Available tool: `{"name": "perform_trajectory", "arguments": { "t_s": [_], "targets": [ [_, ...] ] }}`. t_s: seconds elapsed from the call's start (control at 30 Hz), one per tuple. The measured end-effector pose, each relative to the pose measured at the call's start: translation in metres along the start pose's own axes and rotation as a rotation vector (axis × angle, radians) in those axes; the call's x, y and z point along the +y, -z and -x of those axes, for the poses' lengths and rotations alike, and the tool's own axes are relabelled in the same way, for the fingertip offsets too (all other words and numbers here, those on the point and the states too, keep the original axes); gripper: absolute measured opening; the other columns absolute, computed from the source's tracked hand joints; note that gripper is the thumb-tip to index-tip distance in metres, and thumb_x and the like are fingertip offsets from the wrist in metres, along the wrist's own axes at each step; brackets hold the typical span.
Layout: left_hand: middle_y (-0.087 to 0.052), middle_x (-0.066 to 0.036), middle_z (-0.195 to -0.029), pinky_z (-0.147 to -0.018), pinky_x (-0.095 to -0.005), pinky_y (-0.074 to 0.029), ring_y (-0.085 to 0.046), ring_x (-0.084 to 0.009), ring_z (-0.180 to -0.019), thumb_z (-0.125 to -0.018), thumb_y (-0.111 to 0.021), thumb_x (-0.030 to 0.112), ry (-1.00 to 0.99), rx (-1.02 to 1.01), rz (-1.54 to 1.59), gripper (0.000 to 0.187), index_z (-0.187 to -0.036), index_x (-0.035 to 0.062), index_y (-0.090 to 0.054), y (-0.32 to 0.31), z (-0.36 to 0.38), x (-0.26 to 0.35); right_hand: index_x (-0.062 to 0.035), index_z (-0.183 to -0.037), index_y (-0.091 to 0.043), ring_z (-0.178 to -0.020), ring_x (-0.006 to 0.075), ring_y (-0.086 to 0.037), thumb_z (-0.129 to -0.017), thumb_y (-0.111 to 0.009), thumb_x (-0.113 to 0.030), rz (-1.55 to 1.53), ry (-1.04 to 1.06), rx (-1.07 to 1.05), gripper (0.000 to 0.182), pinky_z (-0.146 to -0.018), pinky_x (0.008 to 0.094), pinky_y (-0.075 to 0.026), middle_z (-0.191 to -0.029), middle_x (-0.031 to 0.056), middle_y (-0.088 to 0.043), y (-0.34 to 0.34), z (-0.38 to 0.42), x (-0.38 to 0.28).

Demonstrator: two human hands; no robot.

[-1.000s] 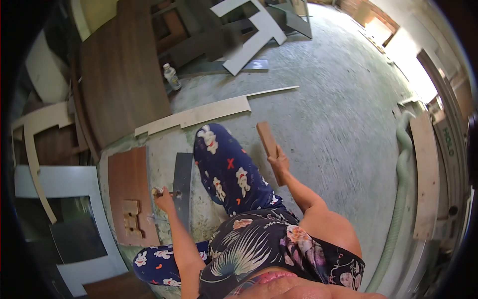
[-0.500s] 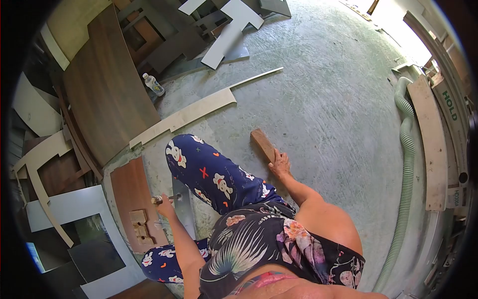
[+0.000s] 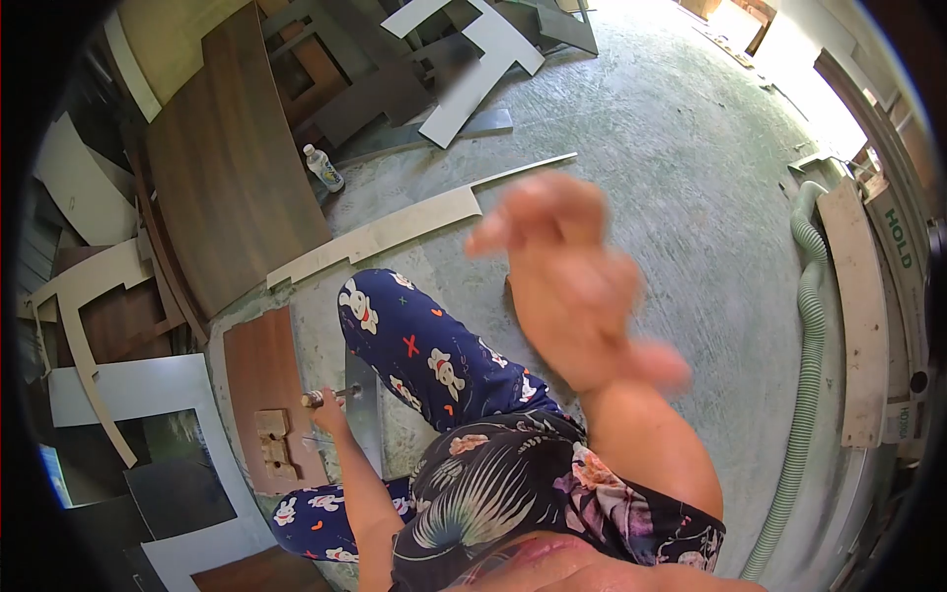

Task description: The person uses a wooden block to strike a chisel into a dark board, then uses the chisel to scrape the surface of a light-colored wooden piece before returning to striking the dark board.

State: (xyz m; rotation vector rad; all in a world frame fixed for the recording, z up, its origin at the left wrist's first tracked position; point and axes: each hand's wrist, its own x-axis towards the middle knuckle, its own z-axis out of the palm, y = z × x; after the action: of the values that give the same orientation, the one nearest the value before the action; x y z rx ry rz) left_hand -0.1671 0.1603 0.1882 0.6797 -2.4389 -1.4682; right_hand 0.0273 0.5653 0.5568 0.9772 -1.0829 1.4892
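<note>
My left hand (image 3: 327, 412) is closed around a chisel-like tool (image 3: 313, 399) with a banded wooden handle, beside my bent knee. Just below and left of it, a notched wooden block (image 3: 275, 444) lies on a reddish-brown board (image 3: 261, 360). My right hand (image 3: 572, 266) is raised close to the camera and smeared by motion. Its fingers are partly bent and apart, with the thumb out to the side, and I see nothing in it. The wooden block on the floor is almost wholly hidden behind this hand and forearm.
A long pale strip (image 3: 380, 237) lies across the floor ahead, with a bottle (image 3: 324, 169) beyond it. Large brown panels (image 3: 232, 168) and cut-out boards (image 3: 483, 84) lean or lie at left and back. A ribbed green hose (image 3: 801, 395) and planks (image 3: 850, 316) run along the right.
My right hand has let go of the wooden block on the floor and risen toward the camera. The left hand keeps its hold. The view has shifted slightly.
</note>
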Motion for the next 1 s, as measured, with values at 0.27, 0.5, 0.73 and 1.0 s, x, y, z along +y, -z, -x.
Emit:
{"name": "perform_trajectory", "arguments": {
  "t_s": [0.27, 0.5, 0.73, 1.0],
  "targets": [
    [-0.068, -0.018, -0.086, -0.056, -0.0311, -0.054, -0.068, -0.0222, -0.06, -0.078, -0.073, 0.031, 0.05, 0.015, 0.047, 0.059, -0.108, -0.0135, -0.05, -0.005, -0.016, -0.022, -0.0114, -0.121, -0.058, -0.111, 0.0278, -0.049, -0.085, -0.038, -0.074, -0.444, 0.103, -0.312, 0.075, -0.092, 0.0447, -0.042, -0.131, 0.0164, -0.045, -0.072, -0.017, -0.006],
    [-0.069, -0.019, -0.084, -0.065, -0.0333, -0.055, -0.069, -0.0231, -0.062, -0.078, -0.072, 0.036, 0.077, 0.096, -0.075, 0.061, -0.106, -0.0136, -0.051, -0.009, -0.024, -0.029, -0.011, -0.12, -0.059, -0.11, 0.0276, -0.049, -0.085, -0.038, -0.074, -0.492, 0.081, -0.361, 0.075, -0.091, 0.0439, -0.042, -0.127, 0.0156, -0.046, -0.085, -0.011, -0.017],
    [-0.069, -0.017, -0.082, -0.063, -0.033, -0.054, -0.069, -0.0216, -0.062, -0.079, -0.072, 0.034, 0.037, 0.064, -0.009, 0.057, -0.107, -0.0115, -0.051, -0.007, -0.02, -0.026, -0.0105, -0.119, -0.061, -0.108, 0.0273, -0.05, -0.084, -0.038, -0.075, -0.521, 0.041, -0.429, 0.076, -0.09, 0.043, -0.041, -0.123, 0.0148, -0.048, -0.101, -0.014, -0.007],
    [-0.068, -0.015, -0.08, -0.059, -0.0321, -0.053, -0.067, -0.02, -0.058, -0.08, -0.071, 0.03, -0.012, 0.054, 0.077, 0.051, -0.106, -0.0101, -0.052, -0.012, -0.013, -0.018, -0.01, -0.118, -0.062, -0.106, 0.0271, -0.05, -0.084, -0.038, -0.075, -0.687, -0.077, -0.561, 0.077, -0.089, 0.042, -0.041, -0.119, 0.0139, -0.049, -0.136, -0.008, 0.037]
  ]
}}
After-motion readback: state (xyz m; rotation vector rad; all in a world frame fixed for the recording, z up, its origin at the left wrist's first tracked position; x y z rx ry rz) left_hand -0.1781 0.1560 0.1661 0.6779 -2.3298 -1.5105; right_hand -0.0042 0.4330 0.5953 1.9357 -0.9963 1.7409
